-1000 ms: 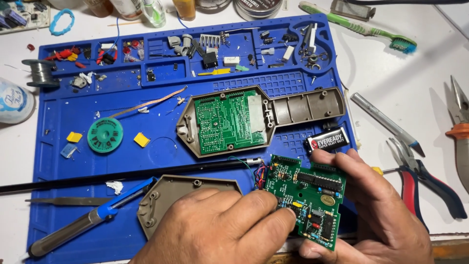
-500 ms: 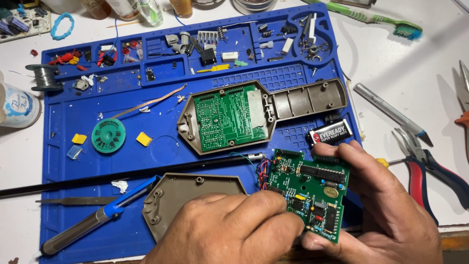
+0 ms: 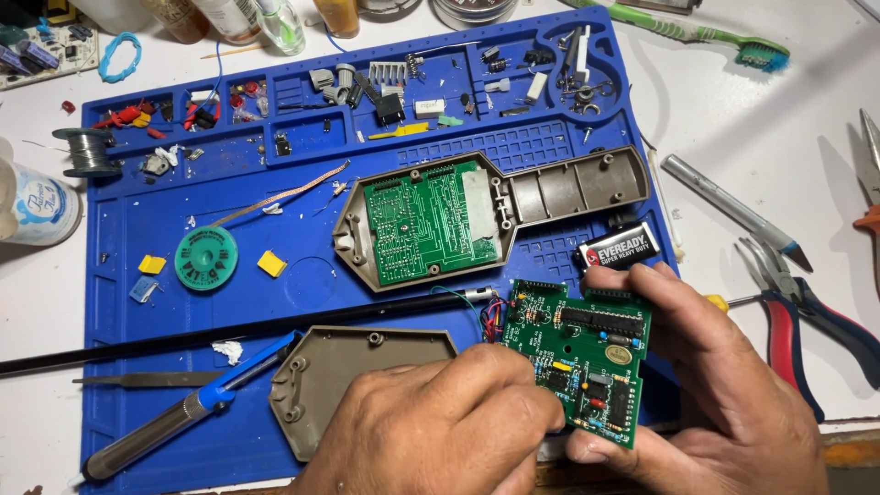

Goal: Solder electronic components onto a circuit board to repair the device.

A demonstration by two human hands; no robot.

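Both hands hold a small green circuit board [image 3: 587, 357] with chips and coloured parts, tilted up near the mat's front right. My right hand [image 3: 724, 394] grips its right and lower edges. My left hand [image 3: 440, 426] pinches its left lower corner. Thin coloured wires [image 3: 490, 312] run from the board's left edge. Behind it lies an open grey device case [image 3: 568, 188] with a larger green board [image 3: 426, 225] inside. A black rectangular battery [image 3: 619, 247] sits just above my right fingers. The grey case cover [image 3: 362, 380] lies by my left hand.
A blue work mat [image 3: 183, 293] has trays of small parts along its back. On it: a green wick spool [image 3: 205, 258], yellow bits, a blue-handled soldering iron [image 3: 183, 417], tweezers [image 3: 137, 378], a long black rod [image 3: 229, 337]. Pliers [image 3: 807, 302], a metal pen tool [image 3: 733, 211] and toothbrush [image 3: 706, 37] lie right.
The view has shifted slightly, so everything sits a little lower and to the right. Both hands keep hold of the small board, which has barely moved.
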